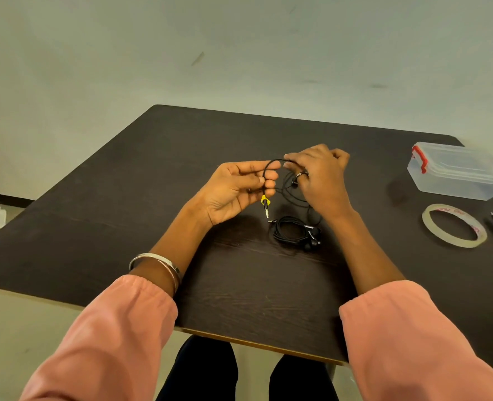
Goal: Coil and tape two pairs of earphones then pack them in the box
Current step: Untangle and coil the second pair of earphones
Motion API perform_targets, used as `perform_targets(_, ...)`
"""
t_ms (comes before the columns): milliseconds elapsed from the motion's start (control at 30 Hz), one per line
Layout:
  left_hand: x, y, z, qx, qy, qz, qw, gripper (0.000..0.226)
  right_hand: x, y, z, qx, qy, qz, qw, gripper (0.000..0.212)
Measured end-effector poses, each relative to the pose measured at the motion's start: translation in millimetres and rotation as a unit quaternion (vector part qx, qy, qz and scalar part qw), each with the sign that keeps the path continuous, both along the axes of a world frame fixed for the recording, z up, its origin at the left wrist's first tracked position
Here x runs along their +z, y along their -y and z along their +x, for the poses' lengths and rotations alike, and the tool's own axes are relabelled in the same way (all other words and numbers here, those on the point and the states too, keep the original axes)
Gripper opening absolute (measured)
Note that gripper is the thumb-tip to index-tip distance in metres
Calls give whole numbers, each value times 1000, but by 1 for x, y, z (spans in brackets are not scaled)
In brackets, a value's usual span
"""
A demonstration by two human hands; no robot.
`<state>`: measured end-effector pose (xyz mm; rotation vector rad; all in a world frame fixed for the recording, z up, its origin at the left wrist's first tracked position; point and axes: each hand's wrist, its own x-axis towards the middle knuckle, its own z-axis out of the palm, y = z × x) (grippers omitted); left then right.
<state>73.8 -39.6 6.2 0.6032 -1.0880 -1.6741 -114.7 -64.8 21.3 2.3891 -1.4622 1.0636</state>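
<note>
My left hand (239, 189) pinches the black cable of one pair of earphones (271, 166) just above its plug (265, 204), palm turned up, fingers curled round the wire. The plug, with a yellow collar, hangs below my fingers, its long axis nearly upright and its metal tip pointing down toward me and the table. From the pinch the cable arcs up and over to my right hand (319, 180), whose fingers curl round it; more of its loops hang under that hand. A ring sits on one finger there.

The second pair (295, 234) lies coiled in a loose bundle on the table just below my right hand, its earbuds at the right end of the bundle.

The table (123, 198) is dark wood grain. Far to the right stand a clear plastic box (456, 175) with red latches, lid on, and nearer me a flat roll of tape (455, 225). Behind is a plain pale wall.
</note>
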Motion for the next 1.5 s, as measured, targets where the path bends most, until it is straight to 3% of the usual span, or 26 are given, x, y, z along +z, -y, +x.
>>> perform_targets(200, 6, -1, 3, 7, -54, 28, 998, 32, -1, -2, 11, 20, -1, 6, 1000, 26)
perform_targets(433, 5, -9, -1, -68, -18, -27, 997, 38, -4, -3, 11, -79, -24, -19, 996, 32)
perform_targets(600, 6, -13, -2, -115, -14, -39, 992, 44, -4, -3, 11, -85, -31, -52, 995, 29)
perform_targets(733, 8, -12, -6, -33, -70, -68, 995, 48, -4, -1, 11, -94, -35, -62, 993, 25)
perform_targets(1033, 9, 4, 8, 149, -191, -38, 969, 45, -2, -3, 22, 69, -204, -9, 977, 48)
perform_targets(1267, 5, 8, 5, 217, -153, -24, 964, 44, 7, -16, 33, 129, -224, 22, 966, 42)
perform_targets(1500, 6, 10, 10, 233, -194, 8, 953, 43, 5, -15, 28, 132, -180, 97, 970, 39)
